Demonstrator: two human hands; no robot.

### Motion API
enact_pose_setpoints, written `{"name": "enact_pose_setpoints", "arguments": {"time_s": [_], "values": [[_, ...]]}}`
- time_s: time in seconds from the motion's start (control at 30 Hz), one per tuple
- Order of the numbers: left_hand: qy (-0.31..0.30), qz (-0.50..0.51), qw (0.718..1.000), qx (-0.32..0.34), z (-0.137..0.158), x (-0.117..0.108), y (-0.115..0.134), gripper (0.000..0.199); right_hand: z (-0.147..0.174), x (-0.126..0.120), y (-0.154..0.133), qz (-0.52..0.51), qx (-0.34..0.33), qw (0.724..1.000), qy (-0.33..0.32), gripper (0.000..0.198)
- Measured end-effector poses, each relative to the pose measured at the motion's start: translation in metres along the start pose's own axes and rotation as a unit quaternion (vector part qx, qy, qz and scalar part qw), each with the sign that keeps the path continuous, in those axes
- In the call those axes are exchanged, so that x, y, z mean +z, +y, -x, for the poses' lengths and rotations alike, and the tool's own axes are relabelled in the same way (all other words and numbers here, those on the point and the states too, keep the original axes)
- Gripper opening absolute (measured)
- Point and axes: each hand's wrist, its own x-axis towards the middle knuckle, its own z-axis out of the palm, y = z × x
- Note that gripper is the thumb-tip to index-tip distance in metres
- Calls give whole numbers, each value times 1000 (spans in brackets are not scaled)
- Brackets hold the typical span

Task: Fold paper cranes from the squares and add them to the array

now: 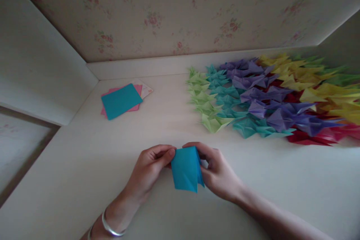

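A folded sheet of blue origami paper (185, 170) is held up over the white table, its layers parting along the right side. My left hand (153, 168) pinches its upper left edge between thumb and fingers. On the right, my right hand (215, 170) grips the paper too, with fingers behind the top edge and at the open folds; some of those fingertips are hidden by the paper.
Flat blue sheets (122, 101) lie on pink paper (136, 107) at the back left. Rows of folded paper cranes, light green (215, 122), teal (247, 125), purple (281, 116), yellow (323, 93) and red (309, 137), cover the back right. A flowered wall (157, 11) rises behind.
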Motion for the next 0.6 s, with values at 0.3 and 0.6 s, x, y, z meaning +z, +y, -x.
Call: {"name": "enact_pose_setpoints", "arguments": {"time_s": [0.3,0.6], "values": [[60,-157,980,107,4,-1,0,24,-8,-3,-4,-98,81,992,13,32],[46,-203,974,85,7,8,-4,35,-8,5,1,-94,69,993,18,29]]}}
